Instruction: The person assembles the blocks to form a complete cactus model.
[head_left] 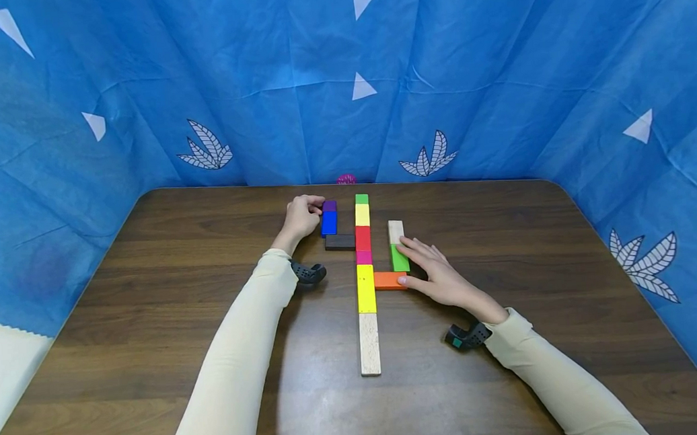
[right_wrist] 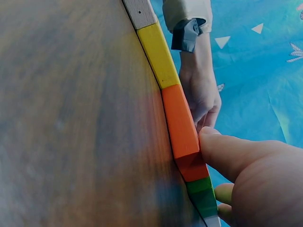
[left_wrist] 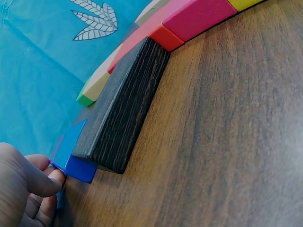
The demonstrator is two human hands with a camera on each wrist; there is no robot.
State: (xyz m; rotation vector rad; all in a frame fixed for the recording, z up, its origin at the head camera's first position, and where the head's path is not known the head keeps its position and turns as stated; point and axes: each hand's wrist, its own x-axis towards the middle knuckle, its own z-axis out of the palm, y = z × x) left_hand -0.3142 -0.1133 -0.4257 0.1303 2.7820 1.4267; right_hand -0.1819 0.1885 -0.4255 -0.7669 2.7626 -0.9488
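My left hand [head_left: 301, 217] is at the left side of a small purple block [head_left: 329, 206] and a blue block [head_left: 329, 223], its fingertips right at their edge. The blue block meets a black block [head_left: 340, 243], which reaches to the central column. My right hand [head_left: 440, 275] rests its thumb on the end of an orange block [head_left: 389, 281]. Its other fingers stretch along the right side of a green block [head_left: 400, 258] and a pale wooden block [head_left: 396, 232]. In the right wrist view that thumb presses on the orange block [right_wrist: 182, 123].
The central column runs from a green block [head_left: 362, 198] through pale yellow [head_left: 362, 214], red [head_left: 363, 238], pink [head_left: 363, 257] and yellow [head_left: 365, 288] blocks to a long pale wooden block [head_left: 369, 344]. A blue curtain [head_left: 326, 77] hangs behind the brown table [head_left: 205, 254].
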